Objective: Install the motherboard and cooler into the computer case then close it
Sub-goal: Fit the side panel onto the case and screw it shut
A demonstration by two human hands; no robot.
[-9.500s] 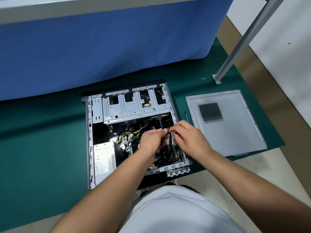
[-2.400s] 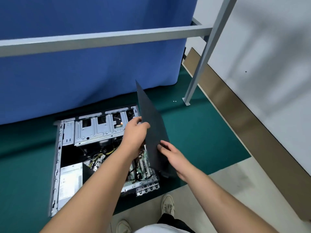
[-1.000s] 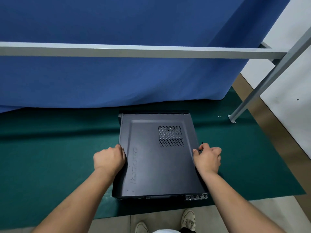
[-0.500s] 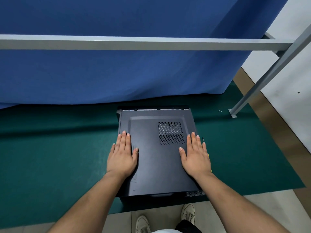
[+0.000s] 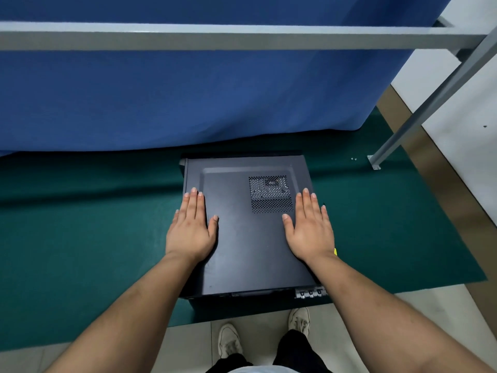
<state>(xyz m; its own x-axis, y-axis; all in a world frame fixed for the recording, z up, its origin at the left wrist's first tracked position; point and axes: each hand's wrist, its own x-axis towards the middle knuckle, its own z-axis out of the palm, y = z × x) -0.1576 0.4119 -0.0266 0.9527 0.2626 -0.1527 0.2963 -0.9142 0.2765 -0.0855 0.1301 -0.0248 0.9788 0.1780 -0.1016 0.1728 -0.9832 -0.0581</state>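
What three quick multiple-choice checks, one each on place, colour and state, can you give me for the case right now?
1. Where does the vent grille sit on the side panel?
A. far right part, by the right hand
B. near left corner
C. dead centre

2. What colour is the mat under the computer case?
A. red
B. green
C. yellow

3. How are the hands placed?
A. both curled round a screwdriver
B. both lifted off the panel
C. both flat on the panel, fingers straight

Answers:
1 A, the mesh lies just left of the right hand.
2 B, green shows all round the case.
3 C, the left hand and right hand lie palm down on it.
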